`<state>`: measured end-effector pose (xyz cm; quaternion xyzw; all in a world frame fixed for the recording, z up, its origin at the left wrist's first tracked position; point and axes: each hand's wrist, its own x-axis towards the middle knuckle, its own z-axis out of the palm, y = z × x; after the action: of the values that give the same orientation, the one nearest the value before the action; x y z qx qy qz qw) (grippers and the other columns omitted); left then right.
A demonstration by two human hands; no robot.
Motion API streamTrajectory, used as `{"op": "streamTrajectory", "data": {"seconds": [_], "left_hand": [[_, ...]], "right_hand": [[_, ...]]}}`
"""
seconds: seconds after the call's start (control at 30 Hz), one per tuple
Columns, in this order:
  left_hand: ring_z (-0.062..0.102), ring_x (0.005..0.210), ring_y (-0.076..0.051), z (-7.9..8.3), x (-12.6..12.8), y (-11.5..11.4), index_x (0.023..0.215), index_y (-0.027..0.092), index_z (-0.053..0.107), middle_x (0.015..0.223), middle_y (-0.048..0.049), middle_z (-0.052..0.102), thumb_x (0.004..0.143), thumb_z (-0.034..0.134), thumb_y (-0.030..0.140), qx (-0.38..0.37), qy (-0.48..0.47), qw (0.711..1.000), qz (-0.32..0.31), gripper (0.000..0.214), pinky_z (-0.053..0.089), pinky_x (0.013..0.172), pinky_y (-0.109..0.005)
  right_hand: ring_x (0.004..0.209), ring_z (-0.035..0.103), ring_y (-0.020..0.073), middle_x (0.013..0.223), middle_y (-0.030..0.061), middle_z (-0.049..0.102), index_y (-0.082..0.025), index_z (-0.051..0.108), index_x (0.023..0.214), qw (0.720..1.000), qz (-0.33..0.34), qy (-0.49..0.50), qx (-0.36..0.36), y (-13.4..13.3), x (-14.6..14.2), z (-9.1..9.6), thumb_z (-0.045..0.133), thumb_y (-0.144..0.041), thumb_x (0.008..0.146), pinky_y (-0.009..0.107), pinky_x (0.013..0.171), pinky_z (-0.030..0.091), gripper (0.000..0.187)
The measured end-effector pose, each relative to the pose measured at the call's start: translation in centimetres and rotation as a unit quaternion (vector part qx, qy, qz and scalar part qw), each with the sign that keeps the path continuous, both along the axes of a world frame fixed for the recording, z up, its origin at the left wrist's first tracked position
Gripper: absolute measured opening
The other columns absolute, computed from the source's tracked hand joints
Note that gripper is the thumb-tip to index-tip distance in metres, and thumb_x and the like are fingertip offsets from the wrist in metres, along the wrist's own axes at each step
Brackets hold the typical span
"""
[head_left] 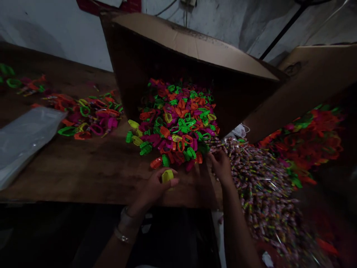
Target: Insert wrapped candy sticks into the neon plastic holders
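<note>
My left hand (156,184) is closed around a yellow plastic toy watch (167,176), held just above the front part of the wooden table. Beyond it spreads a heap of toy watches (181,123) in green, orange, pink and yellow, spilling out of a cardboard box (195,48) tipped on its side. My right hand (221,165) is at the near left edge of a big pile of small wrapped candies (259,182). Its thumb and fingers are pinched together; whatever lies between them is too dark and small to make out.
On the left of the table (111,175) lie more toy watches (95,117), some with wrapped candies, beside a clear plastic bag (30,134). Another cardboard flap (312,82) stands at right, with a blurred heap of orange and green pieces (309,137) near it.
</note>
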<state>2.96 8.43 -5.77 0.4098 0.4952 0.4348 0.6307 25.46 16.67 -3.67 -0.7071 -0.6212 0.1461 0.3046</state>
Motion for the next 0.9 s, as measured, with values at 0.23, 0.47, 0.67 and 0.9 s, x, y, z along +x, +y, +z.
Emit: {"op": "streamTrajectory", "data": {"seconds": [0.23,0.47,0.67,0.9], "left_hand": [[0.050,0.067,-0.013,0.8,0.1,0.2,0.076,0.017,0.057,0.070,0.0036,0.056,0.062,0.072,0.031,0.087,0.107,0.990,-0.042,0.025,0.042,0.061,-0.023],[0.055,0.073,-0.015,0.4,0.1,0.0,0.081,0.018,0.058,0.075,0.0025,0.060,0.063,0.070,0.028,0.084,0.110,0.989,-0.058,0.024,0.045,0.065,-0.024],[0.059,0.082,-0.018,0.3,0.0,0.1,0.085,0.018,0.062,0.086,-0.0013,0.067,0.065,0.069,0.028,0.086,0.102,0.989,-0.060,0.024,0.046,0.073,-0.026],[0.060,0.080,-0.019,0.1,0.0,0.2,0.080,0.017,0.064,0.081,-0.0028,0.067,0.074,0.060,0.035,0.082,0.128,0.988,-0.015,0.019,0.046,0.073,-0.028]], "right_hand": [[0.086,0.066,0.0179,0.091,0.0017,0.073,-0.023,0.070,0.089,0.912,0.218,0.344,-0.051,-6.6,-4.4,1.4,0.066,-0.034,0.076,0.029,0.077,0.051,0.018],[0.079,0.067,0.0174,0.082,0.0013,0.073,-0.023,0.072,0.084,0.904,0.232,0.355,-0.061,-6.9,-5.1,0.5,0.066,-0.030,0.075,0.027,0.071,0.052,0.013],[0.079,0.066,0.0172,0.084,0.0020,0.073,-0.023,0.071,0.086,0.917,0.256,0.303,-0.035,-6.9,-5.0,0.1,0.062,-0.026,0.079,0.027,0.073,0.051,0.011],[0.084,0.065,0.0182,0.088,0.0040,0.072,-0.023,0.070,0.089,0.943,0.253,0.215,0.035,-7.3,-6.0,-0.8,0.058,-0.022,0.084,0.030,0.079,0.049,0.014]]}}
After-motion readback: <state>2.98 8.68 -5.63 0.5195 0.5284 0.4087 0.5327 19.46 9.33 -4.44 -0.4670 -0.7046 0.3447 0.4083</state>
